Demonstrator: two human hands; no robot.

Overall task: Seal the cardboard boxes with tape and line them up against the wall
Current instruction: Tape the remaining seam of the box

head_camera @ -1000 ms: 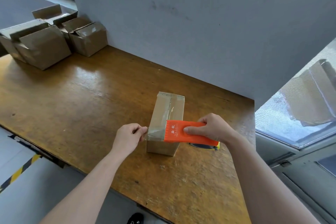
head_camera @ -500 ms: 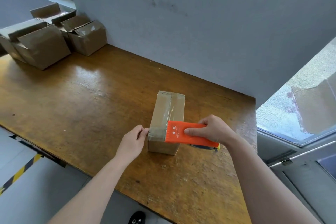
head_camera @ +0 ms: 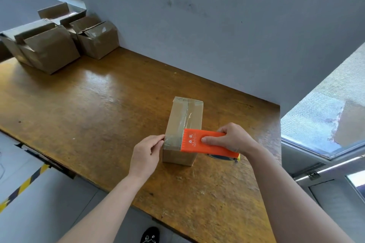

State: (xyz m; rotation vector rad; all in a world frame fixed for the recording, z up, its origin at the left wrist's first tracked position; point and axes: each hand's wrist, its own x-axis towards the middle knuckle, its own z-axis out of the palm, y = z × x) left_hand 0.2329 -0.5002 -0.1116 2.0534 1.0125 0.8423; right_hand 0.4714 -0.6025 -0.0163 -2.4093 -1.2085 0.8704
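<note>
A small closed cardboard box (head_camera: pixel 183 116) stands on the wooden table (head_camera: pixel 98 114), with clear tape running along its top seam. A second strip of tape crosses its near end. My right hand (head_camera: pixel 231 138) grips an orange tape dispenser (head_camera: pixel 199 141) lying across that near end, its toothed edge on the box top. My left hand (head_camera: pixel 147 152) pinches the tape end against the box's left near edge.
Several open cardboard boxes (head_camera: pixel 49 45) sit at the far left of the table next to the grey wall (head_camera: pixel 217 25). A window (head_camera: pixel 325 116) lies to the right. The table's front edge (head_camera: pixel 138 209) is near me, and a shoe (head_camera: pixel 150 235) shows below it.
Both hands and the dispenser have stayed nearly where they were. My left fingers have settled closer against the box's left edge. The view has shifted slightly.
</note>
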